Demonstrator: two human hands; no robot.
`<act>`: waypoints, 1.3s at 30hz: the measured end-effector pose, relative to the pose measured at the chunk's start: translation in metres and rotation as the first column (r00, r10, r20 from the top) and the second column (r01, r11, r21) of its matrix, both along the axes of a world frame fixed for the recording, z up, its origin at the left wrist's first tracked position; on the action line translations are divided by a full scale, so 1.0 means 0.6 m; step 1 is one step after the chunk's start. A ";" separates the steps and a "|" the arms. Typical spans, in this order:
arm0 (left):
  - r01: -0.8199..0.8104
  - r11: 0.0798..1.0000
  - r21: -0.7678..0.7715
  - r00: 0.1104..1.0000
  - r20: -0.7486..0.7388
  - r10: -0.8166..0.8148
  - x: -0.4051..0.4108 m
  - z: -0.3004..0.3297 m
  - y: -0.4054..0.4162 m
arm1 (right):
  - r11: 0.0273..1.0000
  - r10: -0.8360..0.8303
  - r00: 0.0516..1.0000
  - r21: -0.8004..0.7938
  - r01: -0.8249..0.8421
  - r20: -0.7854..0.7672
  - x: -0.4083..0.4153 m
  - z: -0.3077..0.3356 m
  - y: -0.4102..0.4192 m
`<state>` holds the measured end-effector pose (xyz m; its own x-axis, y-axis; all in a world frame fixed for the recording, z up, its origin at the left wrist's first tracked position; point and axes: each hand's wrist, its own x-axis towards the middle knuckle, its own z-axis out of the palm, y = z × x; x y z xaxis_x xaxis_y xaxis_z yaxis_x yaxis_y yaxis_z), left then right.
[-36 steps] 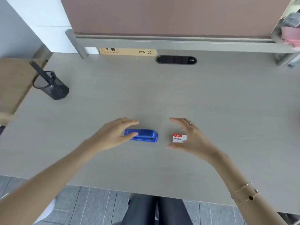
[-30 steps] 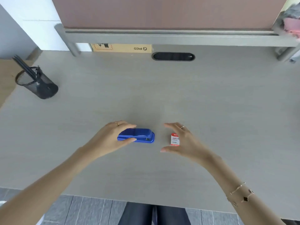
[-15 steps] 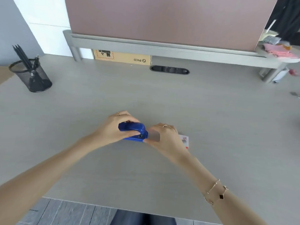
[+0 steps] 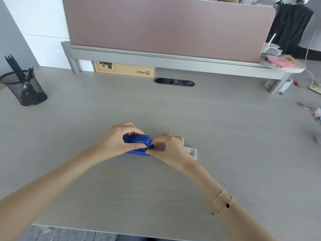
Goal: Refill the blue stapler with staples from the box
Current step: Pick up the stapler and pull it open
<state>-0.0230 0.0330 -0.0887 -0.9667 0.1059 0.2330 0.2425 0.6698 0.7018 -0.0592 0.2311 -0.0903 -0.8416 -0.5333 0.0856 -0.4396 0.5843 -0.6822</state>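
The blue stapler (image 4: 139, 140) sits on the grey desk (image 4: 173, 110) near its middle. My left hand (image 4: 116, 139) wraps around the stapler's body, thumb on its near side. My right hand (image 4: 169, 148) pinches the stapler's right end, where a small blue part sticks out. The white and red staple box (image 4: 192, 152) lies on the desk just right of my right hand, partly hidden behind it. Whether any staples are out of the box cannot be seen.
A black mesh pen cup (image 4: 24, 87) stands at the far left. A grey shelf riser (image 4: 165, 58) with a pink partition runs along the back, with a cardboard box (image 4: 124, 70) under it and a cable slot (image 4: 174, 82) in front. Small clutter lies at the far right edge (image 4: 312, 112).
My left hand closed around the stapler. My right hand left the staple box and moved left onto the stapler's right end. The box now lies on the desk.
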 end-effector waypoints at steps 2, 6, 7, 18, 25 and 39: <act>0.005 1.000 0.001 1.000 -0.010 -0.005 -0.001 -0.001 0.000 | 1.000 -0.007 1.000 -0.005 0.008 0.025 -0.002 0.002 -0.003; 0.005 1.000 0.022 1.000 -0.015 -0.005 0.002 -0.001 0.000 | 1.000 -0.020 0.999 -0.013 0.020 0.027 -0.003 0.001 -0.011; 0.008 1.000 0.022 1.000 -0.015 -0.008 0.002 -0.001 0.000 | 1.000 -0.020 0.999 -0.011 0.021 0.033 -0.003 0.000 -0.011; 0.003 1.000 0.018 1.000 0.015 -0.003 0.010 0.001 0.000 | 1.000 -0.019 1.000 0.011 0.018 0.021 -0.007 -0.004 -0.014; -0.014 0.997 0.072 0.999 0.037 0.011 0.011 0.005 0.001 | 0.999 -0.028 0.999 0.031 0.030 -0.042 -0.001 0.001 -0.015; -0.055 0.967 0.249 0.998 -0.012 0.060 0.019 0.039 -0.024 | 0.999 -0.039 0.995 0.032 0.042 -0.094 -0.005 -0.002 -0.017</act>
